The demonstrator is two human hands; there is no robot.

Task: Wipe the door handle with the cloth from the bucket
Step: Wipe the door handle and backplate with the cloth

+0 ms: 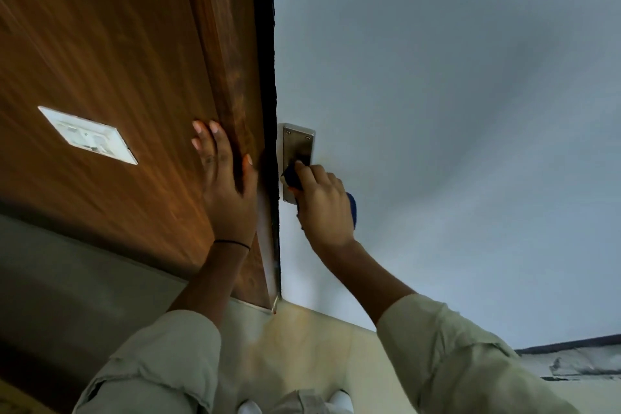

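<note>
A steel door handle plate [297, 141] is fixed to the pale grey door [437, 94] just right of the dark door edge. My right hand [324, 208] is shut on a dark blue cloth [291, 178] and presses it against the lower part of the plate. More of the cloth shows behind that hand, by the wrist side. The handle lever itself is hidden under the cloth and hand. My left hand [225, 188] lies flat with fingers spread on the brown wooden panel [117, 44] left of the door edge. No bucket is in view.
A white switch plate [88, 135] is set in the wooden panel to the left. Beige floor [302, 346] lies below, with my shoes at the bottom edge. A dark-edged threshold [578, 363] shows at the lower right.
</note>
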